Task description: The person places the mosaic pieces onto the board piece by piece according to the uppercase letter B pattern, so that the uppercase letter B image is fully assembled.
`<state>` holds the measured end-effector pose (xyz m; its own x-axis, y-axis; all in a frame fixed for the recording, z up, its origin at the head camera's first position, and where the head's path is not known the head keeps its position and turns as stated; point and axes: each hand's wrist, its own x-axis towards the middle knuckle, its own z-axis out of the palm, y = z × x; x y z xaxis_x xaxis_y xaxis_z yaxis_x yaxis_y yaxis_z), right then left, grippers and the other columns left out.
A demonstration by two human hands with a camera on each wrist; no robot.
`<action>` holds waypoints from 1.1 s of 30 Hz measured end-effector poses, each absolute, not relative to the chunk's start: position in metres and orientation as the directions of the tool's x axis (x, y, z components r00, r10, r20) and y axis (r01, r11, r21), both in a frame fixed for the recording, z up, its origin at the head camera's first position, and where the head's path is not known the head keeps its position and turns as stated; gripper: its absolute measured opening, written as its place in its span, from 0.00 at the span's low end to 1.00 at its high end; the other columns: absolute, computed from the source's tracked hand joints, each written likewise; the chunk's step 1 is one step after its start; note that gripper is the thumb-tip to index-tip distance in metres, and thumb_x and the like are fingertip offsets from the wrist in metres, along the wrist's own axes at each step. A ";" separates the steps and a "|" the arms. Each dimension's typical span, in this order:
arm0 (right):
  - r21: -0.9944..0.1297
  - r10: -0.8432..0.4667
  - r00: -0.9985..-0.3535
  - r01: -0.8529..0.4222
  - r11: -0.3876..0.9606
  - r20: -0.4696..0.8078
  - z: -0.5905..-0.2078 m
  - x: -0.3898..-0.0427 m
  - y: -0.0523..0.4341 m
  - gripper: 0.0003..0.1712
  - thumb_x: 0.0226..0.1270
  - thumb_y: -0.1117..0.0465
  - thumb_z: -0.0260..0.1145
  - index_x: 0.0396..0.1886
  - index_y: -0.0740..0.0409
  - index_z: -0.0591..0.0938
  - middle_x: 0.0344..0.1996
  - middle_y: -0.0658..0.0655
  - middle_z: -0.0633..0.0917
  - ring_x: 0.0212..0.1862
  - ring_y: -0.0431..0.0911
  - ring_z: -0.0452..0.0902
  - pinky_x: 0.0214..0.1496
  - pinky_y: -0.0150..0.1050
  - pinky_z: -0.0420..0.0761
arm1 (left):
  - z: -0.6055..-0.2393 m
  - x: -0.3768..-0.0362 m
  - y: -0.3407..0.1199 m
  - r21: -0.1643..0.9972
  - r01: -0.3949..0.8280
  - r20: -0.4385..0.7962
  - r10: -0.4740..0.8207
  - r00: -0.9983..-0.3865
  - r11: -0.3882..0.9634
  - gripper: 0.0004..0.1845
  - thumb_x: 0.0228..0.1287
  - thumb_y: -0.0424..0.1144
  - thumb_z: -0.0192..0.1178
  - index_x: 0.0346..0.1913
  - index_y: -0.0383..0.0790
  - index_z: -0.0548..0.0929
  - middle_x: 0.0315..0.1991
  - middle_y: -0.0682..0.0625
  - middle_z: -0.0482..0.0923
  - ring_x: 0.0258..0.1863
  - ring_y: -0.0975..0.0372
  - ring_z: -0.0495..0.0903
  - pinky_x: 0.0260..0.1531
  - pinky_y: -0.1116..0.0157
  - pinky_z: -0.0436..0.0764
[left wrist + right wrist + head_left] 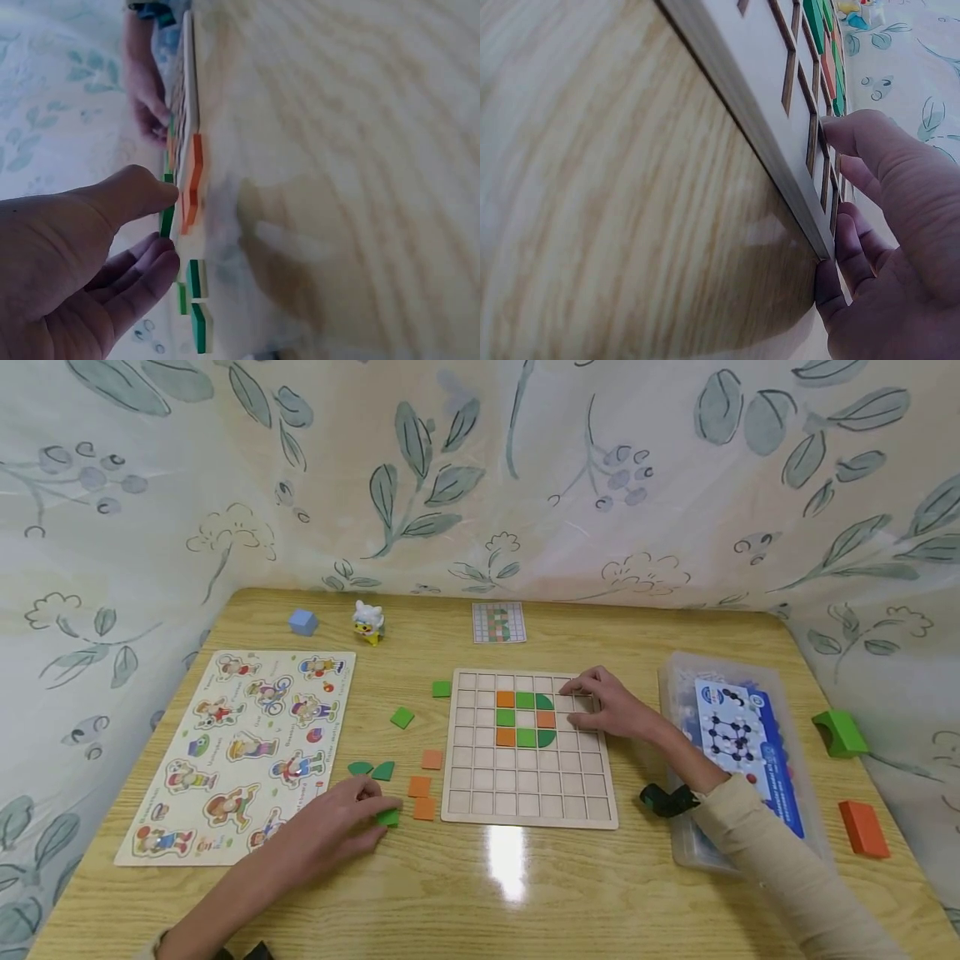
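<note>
My left hand (348,820) pinches a green tile (387,817) between thumb and fingers, left of the wooden grid board (528,810). The tile's edge (166,221) shows between thumb and fingertips in the left wrist view. My right hand (611,702) rests on the board's upper right part with relaxed fingers, thumb (847,135) over the grid cells. In the board's upper middle, orange squares (506,699), green squares (525,700) and dark green quarter circles (545,702) form a ring. Two loose quarter circles (383,771) lie just beyond the left hand.
Orange tiles (418,786) and green squares (402,718) lie left of the board. A small pattern card (498,623) is behind it. A picture puzzle board (247,743) stands left, with a blue block (303,622) and figurine (368,622); a plastic box (735,743) sits right.
</note>
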<state>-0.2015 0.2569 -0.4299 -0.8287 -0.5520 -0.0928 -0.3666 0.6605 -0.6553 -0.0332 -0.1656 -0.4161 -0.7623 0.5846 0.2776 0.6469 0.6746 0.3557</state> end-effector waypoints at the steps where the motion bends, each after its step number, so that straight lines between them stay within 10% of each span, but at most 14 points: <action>1: -0.655 -0.552 -0.828 -0.367 0.661 -0.093 -0.430 -0.202 0.257 0.23 0.63 0.61 0.69 0.57 0.59 0.78 0.50 0.64 0.70 0.51 0.53 0.63 0.53 0.49 0.66 | -0.415 -0.034 -0.166 0.358 0.647 0.272 0.587 -0.762 0.673 0.18 0.51 0.33 0.71 0.48 0.47 0.86 0.37 0.57 0.74 0.34 0.72 0.69 0.32 0.73 0.75; 33: -0.651 -0.555 -0.827 -0.376 0.660 -0.086 -0.431 -0.202 0.256 0.22 0.62 0.62 0.69 0.56 0.59 0.79 0.50 0.64 0.71 0.50 0.52 0.62 0.51 0.48 0.66 | -0.407 -0.090 -0.123 0.471 0.664 0.137 0.695 -0.705 0.581 0.14 0.62 0.37 0.64 0.52 0.45 0.84 0.43 0.55 0.77 0.35 0.68 0.73 0.35 0.72 0.75</action>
<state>-0.2017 0.2561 -0.4305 -0.8274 -0.5550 -0.0856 -0.3755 0.6601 -0.6506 -0.0899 -0.1226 -0.4074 -0.7055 0.6954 0.1371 0.6639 0.5807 0.4711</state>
